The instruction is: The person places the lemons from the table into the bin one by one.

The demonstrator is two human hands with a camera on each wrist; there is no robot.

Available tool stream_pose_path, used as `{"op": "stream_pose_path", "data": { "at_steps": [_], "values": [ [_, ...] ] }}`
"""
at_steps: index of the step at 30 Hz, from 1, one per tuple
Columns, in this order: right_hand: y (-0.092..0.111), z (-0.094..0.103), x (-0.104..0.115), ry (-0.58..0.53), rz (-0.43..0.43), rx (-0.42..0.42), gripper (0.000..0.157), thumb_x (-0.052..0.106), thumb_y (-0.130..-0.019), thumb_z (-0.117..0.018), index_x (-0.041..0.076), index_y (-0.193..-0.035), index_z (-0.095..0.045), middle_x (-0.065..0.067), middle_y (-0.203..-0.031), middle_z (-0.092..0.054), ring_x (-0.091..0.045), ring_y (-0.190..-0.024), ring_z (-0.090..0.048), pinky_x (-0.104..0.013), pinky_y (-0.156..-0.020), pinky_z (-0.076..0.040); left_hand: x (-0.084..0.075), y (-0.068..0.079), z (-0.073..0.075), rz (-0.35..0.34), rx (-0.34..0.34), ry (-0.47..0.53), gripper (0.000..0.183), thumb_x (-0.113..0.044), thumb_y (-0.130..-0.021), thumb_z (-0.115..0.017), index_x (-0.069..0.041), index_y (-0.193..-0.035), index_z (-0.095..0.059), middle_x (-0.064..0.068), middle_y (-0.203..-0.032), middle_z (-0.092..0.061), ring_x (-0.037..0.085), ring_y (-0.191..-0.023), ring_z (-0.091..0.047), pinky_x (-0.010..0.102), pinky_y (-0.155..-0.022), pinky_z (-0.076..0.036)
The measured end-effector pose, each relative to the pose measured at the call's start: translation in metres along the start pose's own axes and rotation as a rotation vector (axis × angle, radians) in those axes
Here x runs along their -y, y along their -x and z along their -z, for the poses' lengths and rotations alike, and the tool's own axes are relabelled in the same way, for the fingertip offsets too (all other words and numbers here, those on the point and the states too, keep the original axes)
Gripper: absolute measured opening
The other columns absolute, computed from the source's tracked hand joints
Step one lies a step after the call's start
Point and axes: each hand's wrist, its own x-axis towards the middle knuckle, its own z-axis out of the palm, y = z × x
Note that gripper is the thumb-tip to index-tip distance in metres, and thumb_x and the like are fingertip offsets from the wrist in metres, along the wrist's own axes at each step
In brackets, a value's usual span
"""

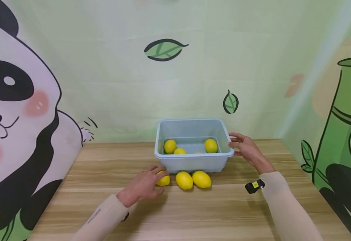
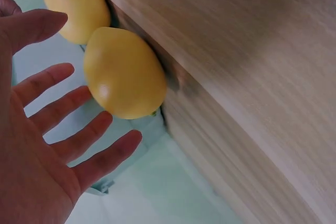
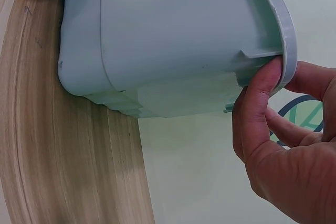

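Observation:
A light blue plastic bin (image 1: 193, 164) stands on the wooden table, with several yellow lemons inside, among them one lemon (image 1: 211, 146) at the right. Three lemons lie in a row before its front wall. My left hand (image 1: 143, 184) reaches over the leftmost lemon (image 1: 164, 180), partly hiding it; in the left wrist view its fingers are spread and nearly straight beside that lemon (image 2: 125, 74), not curled round it. At the bin's right end, my right hand (image 1: 247, 149) grips the rim (image 3: 287, 35) between thumb and fingers.
The other two front lemons, the middle one (image 1: 184, 180) and the right one (image 1: 202, 179), sit side by side. Behind the table (image 1: 211, 214) hangs a pale green cloth backdrop (image 1: 118, 73) printed with a panda, leaves and bamboo.

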Motion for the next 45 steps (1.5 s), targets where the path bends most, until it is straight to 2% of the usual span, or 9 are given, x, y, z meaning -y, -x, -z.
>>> {"op": "stream_pose_path", "data": {
  "at_steps": [6,12,17,20,25,31,38,42,45],
  "values": [
    [0.0,0.0,0.0,-0.002,-0.001,-0.001,0.058,0.015,-0.098,-0.056,0.013,-0.152,-0.035,-0.02,-0.148,-0.041,-0.032,-0.122,-0.051,-0.036,-0.092,-0.056,0.003,-0.006,-0.007,0.0,0.046,0.015,0.051,-0.032,-0.085,-0.07,-0.021,-0.133,-0.058,0.005,-0.141,-0.056,0.033,-0.131,-0.048,0.056,-0.09,-0.053],
    [-0.001,0.0,-0.001,-0.011,0.0,0.003,0.058,0.014,-0.098,-0.055,0.013,-0.152,-0.034,-0.02,-0.148,-0.041,-0.031,-0.122,-0.05,-0.035,-0.092,-0.057,0.005,-0.011,-0.013,0.008,0.082,0.005,0.05,-0.033,-0.085,-0.07,-0.022,-0.133,-0.059,0.003,-0.139,-0.055,0.033,-0.13,-0.046,0.056,-0.088,-0.052],
    [-0.001,0.0,-0.001,-0.021,-0.002,0.003,0.058,0.014,-0.098,-0.055,0.013,-0.152,-0.034,-0.02,-0.147,-0.041,-0.031,-0.122,-0.05,-0.034,-0.091,-0.057,0.007,-0.012,-0.017,-0.015,0.071,-0.024,0.045,-0.034,-0.085,-0.071,-0.022,-0.127,-0.062,0.003,-0.131,-0.058,0.033,-0.12,-0.051,0.052,-0.084,-0.054],
    [-0.001,-0.001,-0.001,-0.024,-0.001,0.004,0.058,0.014,-0.098,-0.056,0.013,-0.152,-0.034,-0.02,-0.147,-0.041,-0.032,-0.122,-0.05,-0.035,-0.091,-0.057,0.007,-0.01,-0.021,-0.015,0.095,-0.053,0.046,-0.036,-0.084,-0.072,-0.023,-0.126,-0.062,0.004,-0.129,-0.059,0.033,-0.115,-0.054,0.05,-0.083,-0.054],
    [-0.001,-0.001,-0.001,-0.029,-0.006,0.004,0.058,0.014,-0.098,-0.056,0.013,-0.152,-0.034,-0.02,-0.147,-0.042,-0.032,-0.123,-0.049,-0.035,-0.092,-0.057,0.007,-0.006,-0.025,0.011,0.166,-0.059,0.051,-0.037,-0.083,-0.074,-0.024,-0.13,-0.059,0.005,-0.132,-0.059,0.034,-0.116,-0.054,0.05,-0.087,-0.054],
    [-0.001,0.0,-0.002,-0.028,0.006,0.004,0.059,0.014,-0.098,-0.056,0.012,-0.152,-0.033,-0.021,-0.148,-0.041,-0.033,-0.125,-0.049,-0.034,-0.09,-0.057,0.005,-0.006,-0.023,0.058,0.207,-0.023,0.054,-0.037,-0.081,-0.077,-0.023,-0.13,-0.06,0.004,-0.127,-0.062,0.029,-0.109,-0.058,0.046,-0.087,-0.054],
    [-0.002,0.0,-0.002,-0.043,-0.009,0.006,0.058,0.014,-0.097,-0.056,0.014,-0.152,-0.034,-0.019,-0.148,-0.041,-0.034,-0.125,-0.049,-0.034,-0.09,-0.057,0.005,-0.007,-0.025,0.061,0.236,-0.08,0.035,-0.037,-0.083,-0.074,-0.02,-0.112,-0.064,0.002,-0.112,-0.063,0.024,-0.095,-0.057,0.043,-0.082,-0.053],
    [-0.002,0.0,-0.003,-0.05,-0.006,0.009,0.059,0.014,-0.097,-0.057,0.013,-0.151,-0.034,-0.02,-0.148,-0.04,-0.037,-0.127,-0.048,-0.034,-0.089,-0.058,0.007,-0.008,-0.027,0.059,0.224,-0.073,0.026,-0.033,-0.083,-0.074,-0.021,-0.103,-0.064,0.0,-0.103,-0.062,0.021,-0.09,-0.055,0.042,-0.082,-0.052],
    [-0.002,0.0,-0.002,-0.052,-0.009,0.01,0.059,0.013,-0.097,-0.057,0.013,-0.151,-0.034,-0.02,-0.148,-0.041,-0.037,-0.127,-0.047,-0.032,-0.088,-0.058,0.008,-0.008,-0.028,0.047,0.215,-0.064,0.023,-0.029,-0.082,-0.074,-0.02,-0.1,-0.064,0.0,-0.099,-0.061,0.019,-0.087,-0.054,0.038,-0.077,-0.052]
  ]
}}
